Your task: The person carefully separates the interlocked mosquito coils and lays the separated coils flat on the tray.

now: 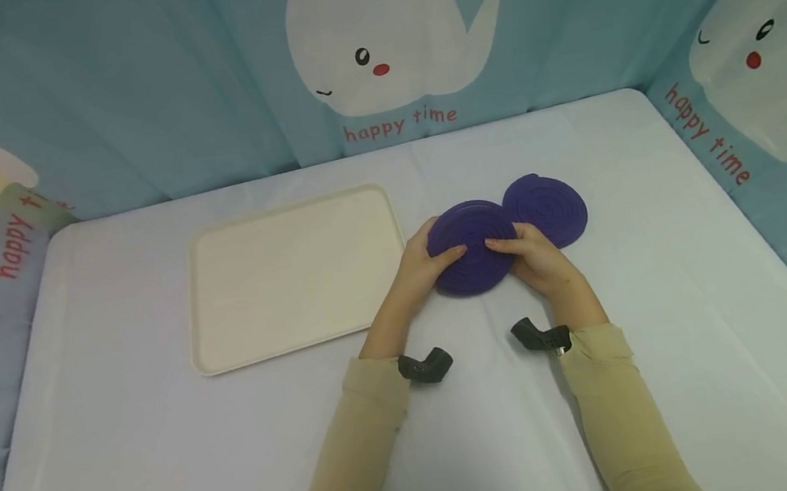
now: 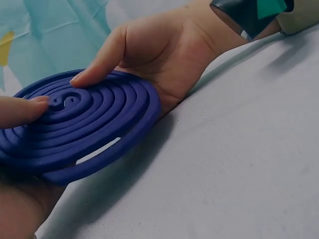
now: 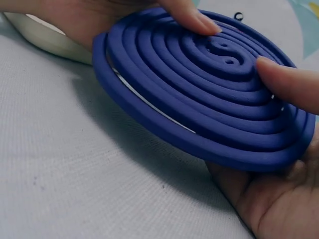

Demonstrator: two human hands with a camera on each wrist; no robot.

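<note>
Head camera is looking forward and down from high on the near side of the table (image 1: 147, 456) — taking in both far corners and the curtain (image 1: 160, 86). Left wrist camera is sitting close, facing across the held coil (image 1: 475, 264) toward the right hand (image 1: 543, 261); right wrist camera, likewise close, is facing toward the left hand (image 1: 414, 266) — all sharing that coil.

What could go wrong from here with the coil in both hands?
The held coil could start to unwind: a gap shows just inside its outer loop. It might also sag or slip, since the left hand and right hand hold it raised above the white table. And the right hand could nudge the second coil lying close behind it.
</note>
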